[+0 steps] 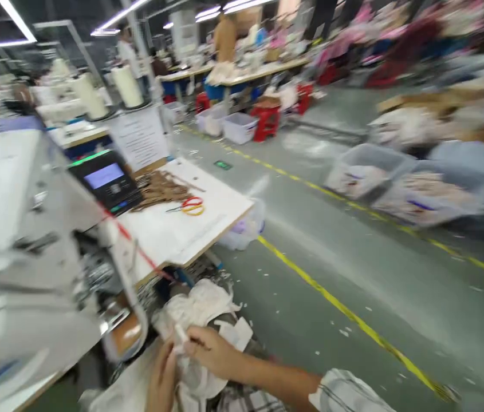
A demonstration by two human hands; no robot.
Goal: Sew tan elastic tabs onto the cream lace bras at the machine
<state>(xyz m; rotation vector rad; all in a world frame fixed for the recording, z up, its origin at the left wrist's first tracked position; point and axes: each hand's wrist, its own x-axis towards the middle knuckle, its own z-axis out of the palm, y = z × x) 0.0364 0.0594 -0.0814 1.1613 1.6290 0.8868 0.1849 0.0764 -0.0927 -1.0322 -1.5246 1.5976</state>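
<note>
White fabric (201, 303) lies bunched over my lap, with loose strips hanging from it. My right hand (212, 350) is closed on it, thumb and forefinger pinching a narrow white edge. Close by on its left, my left hand (162, 372) grips the same cloth from below, and its fingertips are partly hidden by the folds. Just left of my hands is the sewing machine (14, 229), blurred by motion. On the white table (181, 237) above them are scissors (192, 206) with red and yellow handles and a pile of brown strips (160, 189).
A control panel (104, 177) with a lit screen stands by the machine. Under the table corner hangs a clear plastic bag (244, 226). Yellow tape (336, 303) marks the floor aisle. Plastic bins (435, 194) of fabric line the right side; red stools (266, 120) stand farther back.
</note>
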